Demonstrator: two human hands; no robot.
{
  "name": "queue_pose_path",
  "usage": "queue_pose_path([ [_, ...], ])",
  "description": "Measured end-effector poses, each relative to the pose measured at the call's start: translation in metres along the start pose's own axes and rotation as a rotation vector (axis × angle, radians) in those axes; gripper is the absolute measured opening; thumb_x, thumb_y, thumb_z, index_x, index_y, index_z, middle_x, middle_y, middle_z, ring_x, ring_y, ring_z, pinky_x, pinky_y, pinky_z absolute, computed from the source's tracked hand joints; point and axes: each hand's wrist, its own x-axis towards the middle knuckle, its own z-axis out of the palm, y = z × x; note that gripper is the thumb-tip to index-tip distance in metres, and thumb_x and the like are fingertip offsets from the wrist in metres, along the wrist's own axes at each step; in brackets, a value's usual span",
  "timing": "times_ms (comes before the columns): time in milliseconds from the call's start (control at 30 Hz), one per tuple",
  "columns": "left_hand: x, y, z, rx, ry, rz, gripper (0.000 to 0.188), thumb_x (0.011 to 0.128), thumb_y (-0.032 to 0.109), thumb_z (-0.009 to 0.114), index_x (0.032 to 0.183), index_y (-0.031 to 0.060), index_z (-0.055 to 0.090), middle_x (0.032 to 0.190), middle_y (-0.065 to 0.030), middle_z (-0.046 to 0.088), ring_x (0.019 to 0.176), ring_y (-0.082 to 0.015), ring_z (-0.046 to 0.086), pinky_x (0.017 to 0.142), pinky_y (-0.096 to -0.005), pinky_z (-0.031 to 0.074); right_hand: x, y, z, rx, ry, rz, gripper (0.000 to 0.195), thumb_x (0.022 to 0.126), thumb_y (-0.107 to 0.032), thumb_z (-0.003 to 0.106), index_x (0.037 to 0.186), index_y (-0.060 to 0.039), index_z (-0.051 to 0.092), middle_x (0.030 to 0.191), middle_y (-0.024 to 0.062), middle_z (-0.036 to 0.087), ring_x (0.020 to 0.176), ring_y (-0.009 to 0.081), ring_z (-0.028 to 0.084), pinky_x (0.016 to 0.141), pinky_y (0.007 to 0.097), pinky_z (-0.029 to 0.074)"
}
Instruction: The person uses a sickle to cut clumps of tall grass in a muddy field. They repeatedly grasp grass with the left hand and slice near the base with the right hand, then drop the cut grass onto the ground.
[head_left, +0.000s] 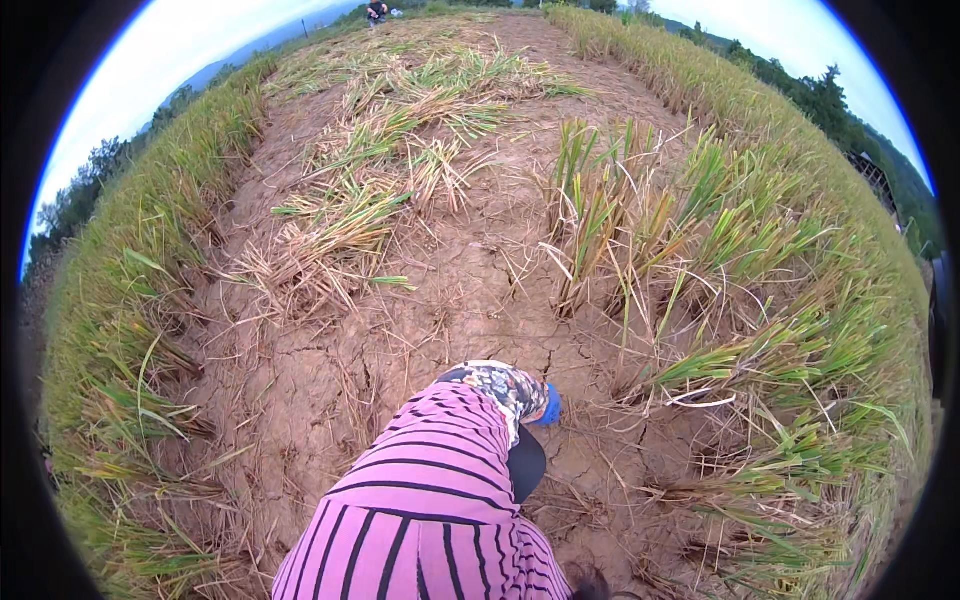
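A pink, black-striped sleeve (439, 450) reaches forward from the bottom of the view, with a floral cuff (499, 382) at its far end. Just past the cuff a bit of blue (553, 405) shows; it looks like a glove on my left hand, its fingers hidden. Whether it holds anything cannot be told. Dark cloth (527, 463), perhaps over a knee, shows beside the sleeve. My right hand is out of view. Standing rice-like stalks (589, 217) rise from cracked bare soil (480, 315) ahead and to the right. Bent stalks (720, 367) lean over the ground right of the blue.
Cut stalks lie in loose bundles (322, 247) ahead to the left, with more cut stalks (480, 75) farther off. Standing crop borders the strip on the left (142, 300) and right (765, 112). A person (376, 12) is far away at the field's end.
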Motion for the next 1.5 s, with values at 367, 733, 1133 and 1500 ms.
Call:
queue_pose_path([
  [367, -0.006, 0.059, -0.104, 0.168, -0.427, -0.299, 0.028, 0.07, 0.028, 0.069, 0.093, 0.0124, 0.073, 0.097, -0.0086, 0.071, 0.089, -0.0298, 0.068, 0.07, -0.0429, 0.055, -0.05, 0.173, -0.051, 0.037, 0.078, -0.228, 0.033, 0.081, -0.037, 0.063, 0.085, -0.0043, 0.062, 0.075, 0.0215, 0.063, 0.074, 0.0411, 0.062, 0.067, 0.0506, 0.048],
  [733, 0.1, 0.33, -0.168, -0.208, -0.21, 0.418, 0.035, 0.083, 0.037, 0.065, 0.105, 0.0099, 0.065, 0.101, -0.0124, 0.065, 0.093, -0.0312, 0.064, 0.082, -0.0402, 0.051, -0.15, 0.276, -0.001, 0.34, 0.18, -0.01, 0.029, 0.086, -0.034, 0.065, 0.088, -0.0054, 0.06, 0.07, 0.0209, 0.06, 0.069, 0.0397, 0.062, 0.06, 0.0457, 0.049],
  [1133, 0.229, 0.541, -0.169, -0.879, 0.097, 0.293, 0.088, 0.079, 0.053, 0.069, 0.14, -0.0016, 0.036, 0.138, -0.0311, 0.042, 0.127, -0.0428, 0.044, 0.108, -0.0448, 0.035, -0.132, 0.309, 0.096, 1.791, 0.497, 0.599, 0.024, 0.097, -0.031, 0.056, 0.093, -0.0073, 0.054, 0.058, -0.001, 0.048, 0.04, 0.0098, 0.045, 0.036, 0.0264, 0.039],
  [1500, 0.394, 0.595, -0.191, -1.001, 0.206, 0.242, 0.051, 0.08, 0.052, 0.067, 0.094, 0.0031, 0.068, 0.079, -0.0199, 0.066, 0.075, -0.0365, 0.065, 0.068, -0.0445, 0.05, -0.043, 0.301, 0.176, 1.666, 0.437, 0.518, 0.027, 0.096, -0.033, 0.056, 0.084, -0.009, 0.051, 0.058, 0.0019, 0.05, 0.04, 0.0121, 0.048, 0.035, 0.0284, 0.04],
])
